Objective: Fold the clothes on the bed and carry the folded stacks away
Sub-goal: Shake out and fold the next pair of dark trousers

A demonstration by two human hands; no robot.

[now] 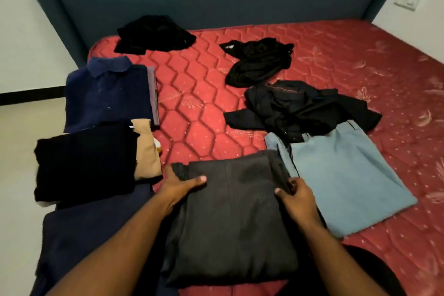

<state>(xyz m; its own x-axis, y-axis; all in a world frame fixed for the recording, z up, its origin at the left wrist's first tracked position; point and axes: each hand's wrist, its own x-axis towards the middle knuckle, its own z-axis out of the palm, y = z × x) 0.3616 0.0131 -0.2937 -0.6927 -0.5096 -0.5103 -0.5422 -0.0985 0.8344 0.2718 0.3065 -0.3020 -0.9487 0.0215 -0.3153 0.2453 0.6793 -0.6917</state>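
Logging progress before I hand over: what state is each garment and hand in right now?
dark grey garment: folded, gripped at both sides
left hand: gripping its left edge
right hand: gripping its right edge
light blue garment: folded flat
navy polo: folded
three black garments: crumpled, unfolded

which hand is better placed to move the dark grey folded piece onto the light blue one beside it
Right, probably. The right hand already grips the dark grey folded garment at the edge bordering the light blue garment. The left hand holds the opposite edge, nearer the black stack.
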